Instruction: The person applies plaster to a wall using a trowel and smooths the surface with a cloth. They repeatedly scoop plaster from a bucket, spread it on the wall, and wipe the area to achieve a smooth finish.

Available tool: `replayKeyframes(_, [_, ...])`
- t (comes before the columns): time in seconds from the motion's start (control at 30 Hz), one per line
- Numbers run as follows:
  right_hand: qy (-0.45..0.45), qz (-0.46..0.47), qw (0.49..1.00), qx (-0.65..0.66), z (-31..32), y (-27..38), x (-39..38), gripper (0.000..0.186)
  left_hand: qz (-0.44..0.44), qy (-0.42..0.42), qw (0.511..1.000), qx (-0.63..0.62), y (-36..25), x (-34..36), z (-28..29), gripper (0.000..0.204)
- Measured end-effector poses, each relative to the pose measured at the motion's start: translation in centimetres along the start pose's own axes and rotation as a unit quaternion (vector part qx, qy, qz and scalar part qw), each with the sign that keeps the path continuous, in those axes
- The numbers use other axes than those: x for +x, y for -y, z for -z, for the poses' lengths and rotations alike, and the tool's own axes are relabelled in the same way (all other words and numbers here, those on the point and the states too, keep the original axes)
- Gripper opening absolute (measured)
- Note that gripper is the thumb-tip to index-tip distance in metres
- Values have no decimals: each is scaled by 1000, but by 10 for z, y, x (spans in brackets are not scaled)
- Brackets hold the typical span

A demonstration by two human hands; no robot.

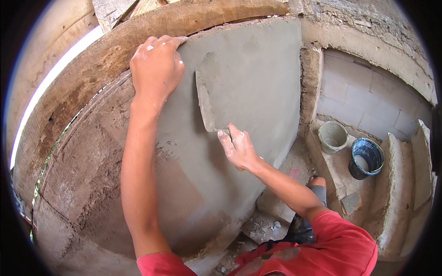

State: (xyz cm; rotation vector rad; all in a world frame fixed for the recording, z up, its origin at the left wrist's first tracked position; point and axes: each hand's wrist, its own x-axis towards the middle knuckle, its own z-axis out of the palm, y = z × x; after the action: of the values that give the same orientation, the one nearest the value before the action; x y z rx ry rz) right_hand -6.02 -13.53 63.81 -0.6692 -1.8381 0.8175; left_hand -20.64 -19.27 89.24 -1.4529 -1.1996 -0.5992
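Open plastered wall (pixel 258 87) at twelve o'clock of the trowel (pixel 206 99); timber beam (pixel 138 32) bounds it above, rough masonry pier (pixel 311 87) blocks three o'clock; two buckets (pixel 366 156) crowd the steps.

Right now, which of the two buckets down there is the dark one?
The bucket on the right, black-blue with white smears; the pale grey bucket sits to its left.

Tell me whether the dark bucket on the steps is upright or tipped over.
Upright. The dark bucket stands on a step with its round mouth open upward, beside the grey bucket. How full it is cannot be told.
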Motion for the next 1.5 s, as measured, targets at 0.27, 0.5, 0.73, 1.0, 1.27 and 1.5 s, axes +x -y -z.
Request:
replayKeyframes(0.27, [-20,-129,982,132,32,31,39,45,22,23,999,-38,3,2,6,37])
replayKeyframes(0.5, [46,19,999,-8,14,11,-4,44,58,68,994,-58,10,1,21,41])
replayKeyframes(0.73, [-42,3,996,-75,-7,19,34,35,61,81,992,-79,4,8,19,41])
replayKeyframes(1.0, [-42,-24,998,34,14,11,21,37,53,68,992,-87,13,5,18,39])
replayKeyframes(1.27, [47,5,999,-11,-2,25,-5,35,79,60,991,-93,5,7,17,38])
replayKeyframes(1.5, [-18,-124,970,207,27,14,28,43,88,73,990,-80,3,4,20,38])
